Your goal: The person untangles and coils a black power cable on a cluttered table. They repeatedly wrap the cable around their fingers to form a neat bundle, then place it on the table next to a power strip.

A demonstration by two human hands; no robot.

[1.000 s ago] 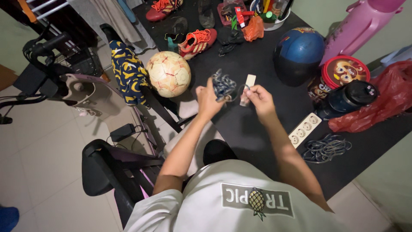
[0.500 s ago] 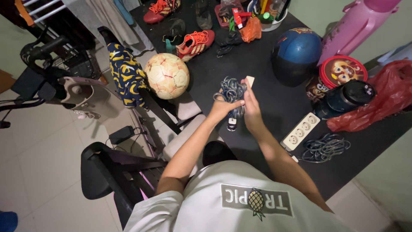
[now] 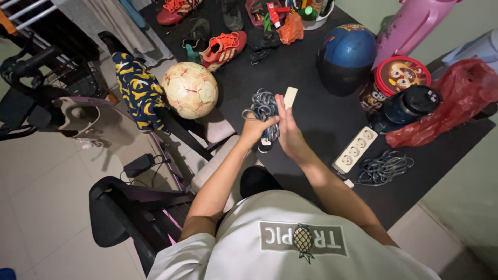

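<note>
Two hands joined over one bundle of cord point(image 3: 263, 106), coiled grey and blue, raised just above the dark table point(image 3: 311, 72) near its left edge. Left hand point(image 3: 256, 129) curled round the lower part of the coil, fingers closed on it; right hand point(image 3: 288, 128) pressed flat against the coil's side, fingers straight and close together, a small pale plug point(image 3: 290, 97) sticking up past the fingertips. Just left of the hands, off the table's edge, a worn football point(image 3: 190, 89). Further along the table toward its far end, an orange shoe point(image 3: 224, 47) and a blue helmet point(image 3: 346, 57). Toward the right edge, a white power strip point(image 3: 355, 149) with a loose tangle of grey cable point(image 3: 385, 168) beside it, a dark bottle point(image 3: 405, 108), a round red tin point(image 3: 400, 75) and a red plastic bag point(image 3: 452, 101).
</note>
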